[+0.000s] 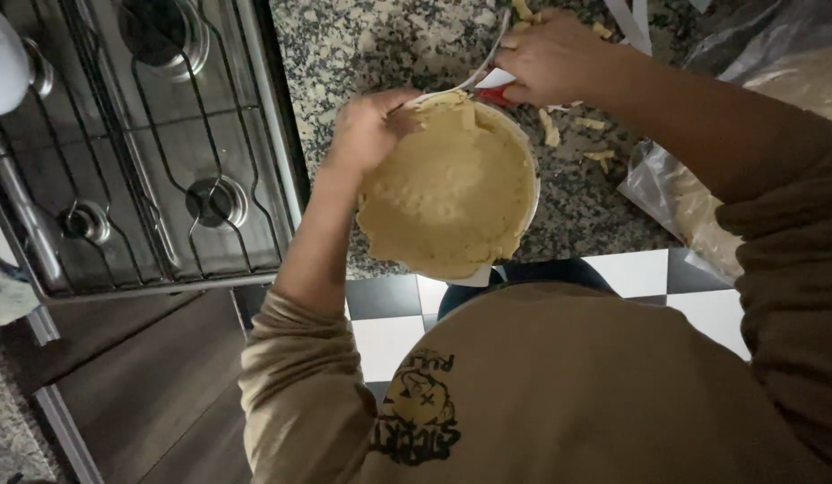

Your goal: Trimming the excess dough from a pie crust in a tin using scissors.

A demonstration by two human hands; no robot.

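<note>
While the left hand (373, 125) pinched the dough (447, 193) at the pan (527, 152) rim, fingers closed on it, the right hand (552, 61) gripped a knife (474, 76) w/ red handle. Pan sat on granite counter (577, 211) by the stove (138, 143). Best to keep blade flat along rim, trimming evenly

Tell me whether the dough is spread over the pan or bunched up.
Spread: the dough lines the round pan, edges draping over its rim.
</note>
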